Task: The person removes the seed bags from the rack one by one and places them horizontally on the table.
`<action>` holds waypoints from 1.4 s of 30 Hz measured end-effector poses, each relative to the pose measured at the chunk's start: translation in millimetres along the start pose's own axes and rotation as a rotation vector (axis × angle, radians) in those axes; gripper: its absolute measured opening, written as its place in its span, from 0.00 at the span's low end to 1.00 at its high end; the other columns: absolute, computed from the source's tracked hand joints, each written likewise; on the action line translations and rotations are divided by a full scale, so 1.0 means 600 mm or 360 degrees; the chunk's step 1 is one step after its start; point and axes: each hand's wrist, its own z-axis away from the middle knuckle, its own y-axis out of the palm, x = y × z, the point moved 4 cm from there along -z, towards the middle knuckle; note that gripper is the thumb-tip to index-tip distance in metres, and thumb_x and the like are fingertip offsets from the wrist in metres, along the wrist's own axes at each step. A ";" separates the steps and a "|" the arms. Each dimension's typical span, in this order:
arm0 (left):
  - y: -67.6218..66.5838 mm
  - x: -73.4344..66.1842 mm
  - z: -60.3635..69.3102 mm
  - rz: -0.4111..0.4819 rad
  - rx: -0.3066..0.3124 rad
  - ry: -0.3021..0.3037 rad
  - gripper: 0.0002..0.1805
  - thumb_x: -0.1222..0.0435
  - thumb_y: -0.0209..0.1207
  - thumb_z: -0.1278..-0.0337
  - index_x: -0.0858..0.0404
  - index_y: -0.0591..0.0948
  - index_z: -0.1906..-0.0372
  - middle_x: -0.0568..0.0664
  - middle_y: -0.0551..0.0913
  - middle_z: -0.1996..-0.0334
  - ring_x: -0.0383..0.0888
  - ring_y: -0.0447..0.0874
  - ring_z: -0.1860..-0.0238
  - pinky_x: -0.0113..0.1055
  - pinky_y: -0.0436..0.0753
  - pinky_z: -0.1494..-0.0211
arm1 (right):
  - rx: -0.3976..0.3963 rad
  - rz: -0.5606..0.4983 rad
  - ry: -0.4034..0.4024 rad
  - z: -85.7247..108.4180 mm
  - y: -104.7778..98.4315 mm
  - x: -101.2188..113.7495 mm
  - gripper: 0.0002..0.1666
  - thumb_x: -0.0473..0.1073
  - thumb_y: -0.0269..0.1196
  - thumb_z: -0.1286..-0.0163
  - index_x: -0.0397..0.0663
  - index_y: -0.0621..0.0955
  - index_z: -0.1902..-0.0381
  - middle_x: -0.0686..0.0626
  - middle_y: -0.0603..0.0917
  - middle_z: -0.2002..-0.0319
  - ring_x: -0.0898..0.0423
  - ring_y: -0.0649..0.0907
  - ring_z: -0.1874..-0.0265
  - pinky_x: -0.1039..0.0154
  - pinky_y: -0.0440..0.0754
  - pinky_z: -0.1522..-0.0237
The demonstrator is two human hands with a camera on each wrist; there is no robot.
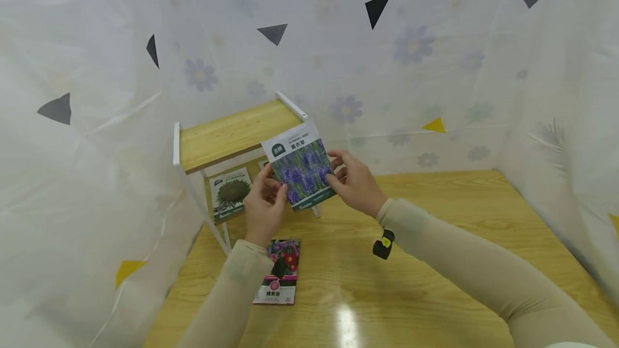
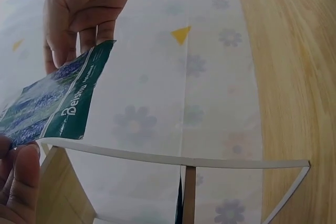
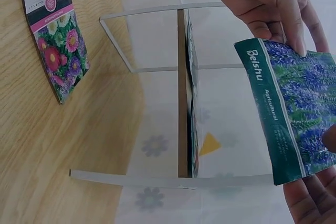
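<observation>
A seed packet (image 1: 304, 168) with purple flowers and a green bottom band is held up in front of a small wooden shelf (image 1: 237, 132). My left hand (image 1: 265, 205) pinches its left edge between thumb and fingers. At the right edge, my right hand (image 1: 357, 182) pinches it too, thumb on the front face. The left wrist view shows the packet (image 2: 58, 98) tilted, its green band turned outward. Behind my left hand, another packet (image 1: 231, 193) with a dark green plant picture lies on the lower shelf board; a further one beside it is mostly hidden.
A packet with red and pink flowers (image 1: 285, 289) lies on the wooden table (image 1: 435, 262) below my left wrist, partly covered by the sleeve. White metal frame bars (image 3: 157, 10) hold the shelf boards. Pale flower-printed sheeting (image 1: 338, 58) with dark and yellow triangles surrounds the table.
</observation>
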 end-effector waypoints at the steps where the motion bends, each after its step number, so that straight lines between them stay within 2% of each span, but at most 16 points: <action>1: 0.002 0.000 0.002 0.0006 0.0020 -0.0012 0.27 0.79 0.57 0.41 0.74 0.68 0.35 0.63 0.79 0.69 0.51 0.78 0.78 0.32 0.78 0.75 | 0.0008 -0.0002 0.0007 0.001 -0.001 -0.001 0.27 0.41 0.59 0.29 0.45 0.67 0.35 0.50 0.77 0.58 0.60 0.82 0.68 0.62 0.81 0.69; 8: 0.015 0.011 0.016 0.0003 0.0189 -0.0145 0.27 0.77 0.57 0.39 0.72 0.68 0.34 0.60 0.80 0.68 0.53 0.80 0.74 0.32 0.79 0.73 | 0.0022 0.0024 0.0071 0.007 -0.009 -0.010 0.28 0.41 0.59 0.29 0.45 0.67 0.34 0.49 0.77 0.59 0.58 0.82 0.65 0.61 0.81 0.67; 17: 0.022 0.027 0.039 -0.0026 0.0311 -0.0292 0.29 0.76 0.57 0.38 0.70 0.67 0.32 0.59 0.80 0.67 0.48 0.80 0.74 0.30 0.79 0.73 | 0.0062 0.0056 0.0142 0.016 -0.009 -0.025 0.31 0.41 0.61 0.30 0.45 0.66 0.31 0.50 0.79 0.63 0.60 0.82 0.69 0.60 0.80 0.71; 24: 0.037 0.094 0.065 0.0025 0.0366 -0.0380 0.30 0.70 0.58 0.36 0.59 0.66 0.30 0.54 0.81 0.67 0.47 0.79 0.73 0.32 0.77 0.74 | 0.0092 0.0069 0.0162 0.030 -0.002 -0.041 0.37 0.41 0.62 0.31 0.49 0.63 0.28 0.51 0.80 0.63 0.60 0.82 0.70 0.62 0.81 0.69; 28: 0.042 0.107 0.079 0.0018 0.0431 -0.0452 0.29 0.67 0.58 0.34 0.55 0.66 0.30 0.49 0.80 0.67 0.43 0.78 0.74 0.32 0.76 0.75 | 0.0115 0.0042 0.0186 0.045 0.004 -0.055 0.40 0.40 0.63 0.32 0.52 0.60 0.26 0.52 0.78 0.65 0.61 0.81 0.74 0.63 0.81 0.69; 34: 0.048 0.122 0.095 -0.0002 0.0479 -0.0529 0.25 0.67 0.59 0.36 0.59 0.72 0.34 0.48 0.80 0.68 0.42 0.77 0.75 0.33 0.77 0.76 | 0.0150 -0.0038 0.0282 0.072 0.015 -0.078 0.44 0.38 0.64 0.34 0.54 0.57 0.25 0.52 0.77 0.66 0.58 0.82 0.76 0.61 0.80 0.74; 40: 0.053 0.141 0.113 -0.0060 0.0494 -0.0589 0.22 0.68 0.60 0.37 0.61 0.75 0.38 0.46 0.80 0.69 0.41 0.76 0.75 0.32 0.76 0.75 | 0.0165 -0.0087 0.0389 0.097 0.027 -0.096 0.45 0.38 0.66 0.36 0.49 0.58 0.26 0.51 0.77 0.66 0.59 0.83 0.77 0.62 0.82 0.74; 42: 0.055 0.146 0.119 -0.0082 0.0500 -0.0614 0.21 0.69 0.60 0.38 0.61 0.76 0.39 0.46 0.80 0.69 0.41 0.77 0.74 0.32 0.76 0.75 | 0.0180 -0.0121 0.0437 0.105 0.032 -0.099 0.45 0.37 0.67 0.36 0.48 0.58 0.26 0.50 0.77 0.65 0.56 0.83 0.77 0.62 0.82 0.74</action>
